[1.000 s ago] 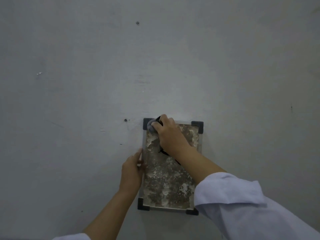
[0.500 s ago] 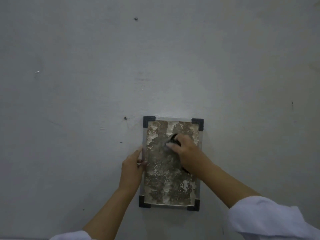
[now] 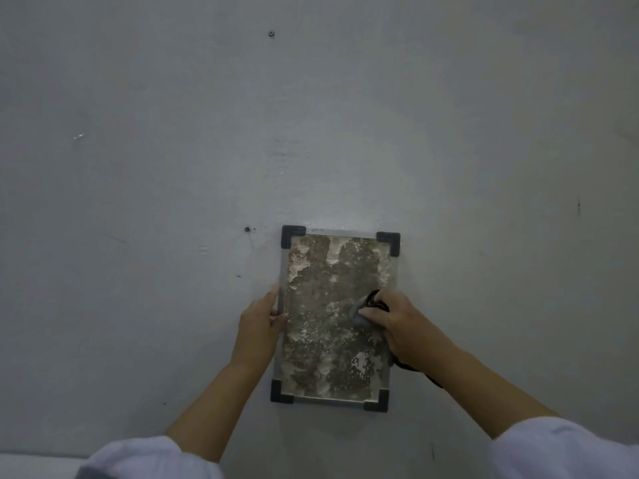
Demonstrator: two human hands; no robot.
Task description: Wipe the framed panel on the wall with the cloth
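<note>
Panel [image 3: 332, 305] flat on grey wall [image 3: 173, 167], black brackets at its four corners, face mottled brown and white. Right hand [image 3: 397, 326] at panel's right edge, fingers curled round dark cloth [image 3: 363, 311], pressing it to the face. Left hand [image 3: 259, 316] against panel's left edge, thumb on frame. White sleeves [image 3: 560, 447] below panel.

A bare indoor room of unclear kind: plain grey painted wall [image 3: 345, 115] dotted with small screw holes [image 3: 271, 33]
</note>
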